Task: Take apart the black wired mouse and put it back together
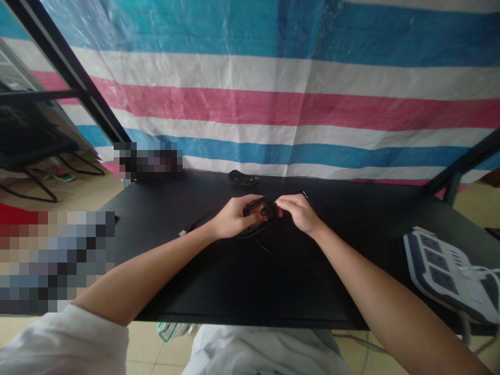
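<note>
My left hand [234, 217] is closed around an opened computer mouse [255, 221], a black base with an orange-brown circuit board showing inside. At the mouse's right end, my right hand [300, 211] is closed, thumb and forefinger pinched together. What those fingertips hold is too small to make out. A thin black cable with a USB plug [183, 233] lies left of my left hand. Behind both hands, near the table's back edge, sits a curved black shell [244, 178] that looks like a mouse cover. My fingers hide part of the mouse.
The black table [250, 291] stretches beneath both arms. A white and dark power strip [445, 271] with cords stands at the right. A striped sheet [250, 104] hangs behind the table, with black frame posts at both sides. Blurred patches cover things at the left.
</note>
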The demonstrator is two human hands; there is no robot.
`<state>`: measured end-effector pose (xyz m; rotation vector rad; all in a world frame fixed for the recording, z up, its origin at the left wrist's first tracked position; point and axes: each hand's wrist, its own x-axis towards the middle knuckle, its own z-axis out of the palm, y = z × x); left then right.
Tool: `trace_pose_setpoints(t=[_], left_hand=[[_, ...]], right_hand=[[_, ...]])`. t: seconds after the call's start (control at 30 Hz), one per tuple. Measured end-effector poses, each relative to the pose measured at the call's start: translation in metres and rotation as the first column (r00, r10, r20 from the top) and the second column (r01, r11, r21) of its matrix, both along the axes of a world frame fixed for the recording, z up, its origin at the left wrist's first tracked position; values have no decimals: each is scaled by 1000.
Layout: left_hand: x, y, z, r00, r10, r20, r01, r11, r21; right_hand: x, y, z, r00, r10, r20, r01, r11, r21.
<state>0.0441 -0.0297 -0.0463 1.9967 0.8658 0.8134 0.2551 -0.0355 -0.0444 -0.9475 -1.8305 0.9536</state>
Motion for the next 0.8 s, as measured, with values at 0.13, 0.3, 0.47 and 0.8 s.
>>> trace_pose_setpoints(t=[0.13, 0.3, 0.47, 0.8], left_hand=[[0, 0, -2, 1000, 1, 21, 0, 998, -55], [3, -2, -1, 998, -13, 56, 20, 991, -134], [4, -3, 2, 996, -55, 67, 65, 986, -155], [1, 3, -2, 991, -60, 116, 83, 975, -206]], right_hand=[[-1, 0, -3, 1000, -9, 11, 9, 1000, 11], [-5, -2, -6, 992, -81, 92, 77, 996, 47], [-7, -4, -3, 990, -118, 80, 110, 989, 99], [-6, -4, -4, 998, -51, 23, 51, 999, 19]])
